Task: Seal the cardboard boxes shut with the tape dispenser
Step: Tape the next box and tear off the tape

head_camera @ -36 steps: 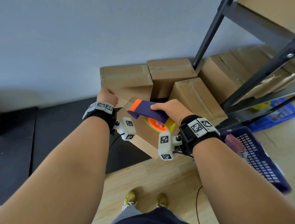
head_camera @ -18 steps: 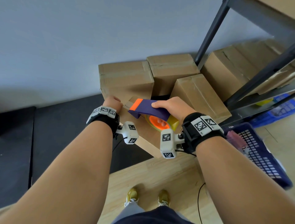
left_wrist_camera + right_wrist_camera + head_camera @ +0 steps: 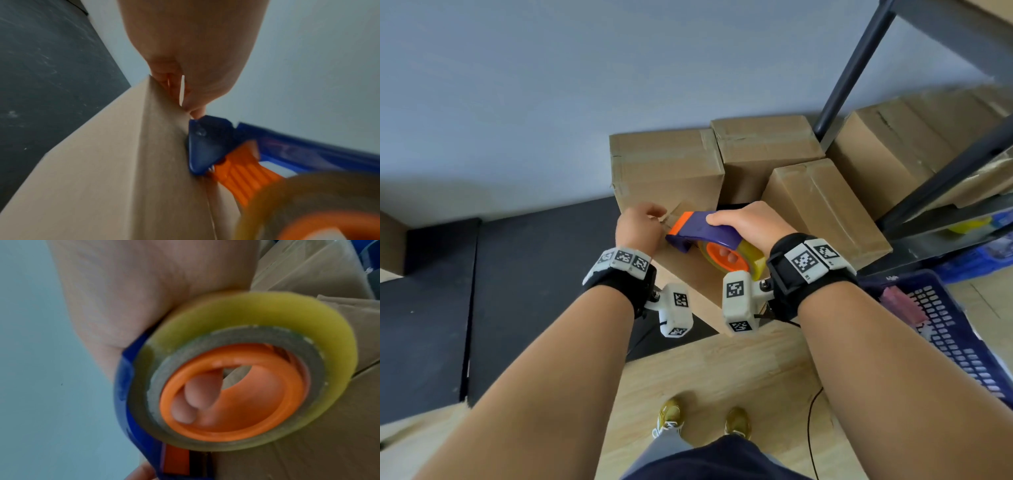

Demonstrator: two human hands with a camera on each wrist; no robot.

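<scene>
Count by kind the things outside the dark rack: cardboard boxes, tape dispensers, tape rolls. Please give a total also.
cardboard boxes: 4
tape dispenser: 1
tape roll: 1
Total: 6

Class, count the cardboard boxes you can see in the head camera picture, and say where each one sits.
5. Box being taped under both hands; left box and middle box by the wall; tilted box right of the hands; large box behind the shelf frame. More may be hidden.
</scene>
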